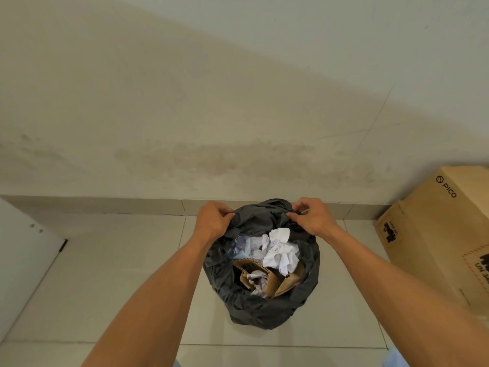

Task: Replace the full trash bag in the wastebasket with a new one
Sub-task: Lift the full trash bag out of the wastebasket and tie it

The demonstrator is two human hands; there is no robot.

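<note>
A black trash bag (254,311) stands on the tiled floor by the wall, open at the top and full of crumpled white paper (280,250), torn cardboard (264,279) and a clear plastic piece. The bag drapes over and hides the wastebasket. My left hand (213,219) pinches the bag's far rim on the left side. My right hand (312,217) pinches the far rim on the right side. Both arms reach forward on either side of the bag.
A brown cardboard box (434,234) printed PICO stands on the floor to the right, close to the bag. A stained wall with a low skirting (105,205) runs behind. A white panel (23,255) edges the left side.
</note>
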